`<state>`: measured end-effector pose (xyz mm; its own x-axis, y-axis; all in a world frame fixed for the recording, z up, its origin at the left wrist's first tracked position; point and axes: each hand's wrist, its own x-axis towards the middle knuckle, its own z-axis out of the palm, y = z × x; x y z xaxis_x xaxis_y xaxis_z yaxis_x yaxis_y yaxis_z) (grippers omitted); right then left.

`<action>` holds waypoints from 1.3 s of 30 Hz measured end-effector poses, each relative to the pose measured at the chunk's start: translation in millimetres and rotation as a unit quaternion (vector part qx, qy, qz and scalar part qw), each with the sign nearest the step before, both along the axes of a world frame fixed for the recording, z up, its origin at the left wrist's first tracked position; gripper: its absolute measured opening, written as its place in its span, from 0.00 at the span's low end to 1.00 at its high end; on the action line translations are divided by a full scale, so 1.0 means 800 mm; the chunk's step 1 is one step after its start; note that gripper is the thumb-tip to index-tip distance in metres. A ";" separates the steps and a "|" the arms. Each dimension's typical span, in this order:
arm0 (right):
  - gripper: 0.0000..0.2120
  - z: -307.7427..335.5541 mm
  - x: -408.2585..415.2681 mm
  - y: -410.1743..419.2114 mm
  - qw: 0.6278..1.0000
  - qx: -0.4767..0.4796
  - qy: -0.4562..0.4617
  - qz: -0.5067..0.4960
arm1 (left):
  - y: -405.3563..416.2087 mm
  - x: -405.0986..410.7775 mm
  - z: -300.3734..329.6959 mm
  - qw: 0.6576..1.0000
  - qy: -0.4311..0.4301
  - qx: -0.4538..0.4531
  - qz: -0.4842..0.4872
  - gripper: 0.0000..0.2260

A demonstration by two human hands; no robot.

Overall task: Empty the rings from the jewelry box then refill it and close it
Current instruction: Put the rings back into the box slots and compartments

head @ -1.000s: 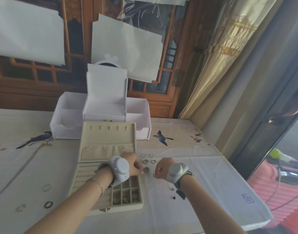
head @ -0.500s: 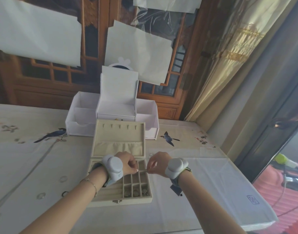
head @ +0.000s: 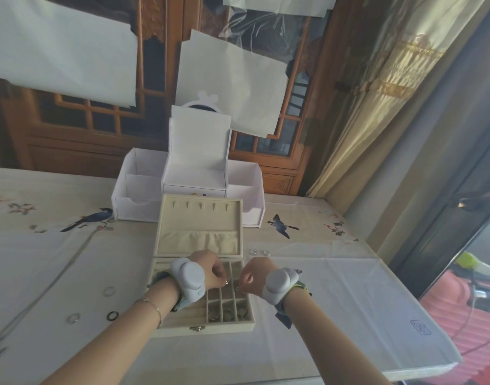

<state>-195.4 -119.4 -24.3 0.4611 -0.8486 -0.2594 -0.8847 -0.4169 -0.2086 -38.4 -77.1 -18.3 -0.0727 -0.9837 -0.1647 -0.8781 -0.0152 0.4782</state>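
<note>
**Both hands curled over the open jewelry box**

Carved wooden lattice panels fill the background, with large white paper sheets taped over them and a pale gold curtain hanging at the right. Below them runs a table under a cream tablecloth printed with blue birds and branches. A white organizer with an upright flap stands toward the back of the table.

Just in front of the organizer sits the beige jewelry box, its lid raised and showing a row of small hooks and a gathered pocket. The box's right part is divided into small square compartments; the nearest row holds rings, though how many is too small to tell.

The left hand hovers over the back of the compartment grid, fingers curled inward with the tips drawn together, and a small glinting thing shows at the fingertips; it looks like a ring, but that is too small to be sure of. The right hand is just beside it at the box's right edge, fingers likewise curled and pinched at the tips; what sits between them cannot be made out. Both wrists carry a rounded grey device, and the left forearm wears a thin bracelet.

Two clear rings lie on the cloth just right of the lid. Three more rings lie on the cloth well left of the box, one of them dark.
</note>
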 end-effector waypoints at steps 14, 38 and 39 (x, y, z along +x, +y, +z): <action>0.13 -0.002 -0.002 -0.008 0.999 0.018 -0.035 -0.005 | -0.011 -0.001 0.002 0.999 -0.030 0.037 -0.002 0.08; 0.08 0.006 -0.077 -0.044 0.974 -0.013 -0.206 -0.089 | -0.025 -0.028 -0.015 0.989 -0.132 0.057 -0.021 0.08; 0.08 0.004 -0.079 -0.044 0.974 -0.015 -0.205 -0.092 | -0.026 -0.027 -0.014 0.989 -0.132 0.060 -0.024 0.09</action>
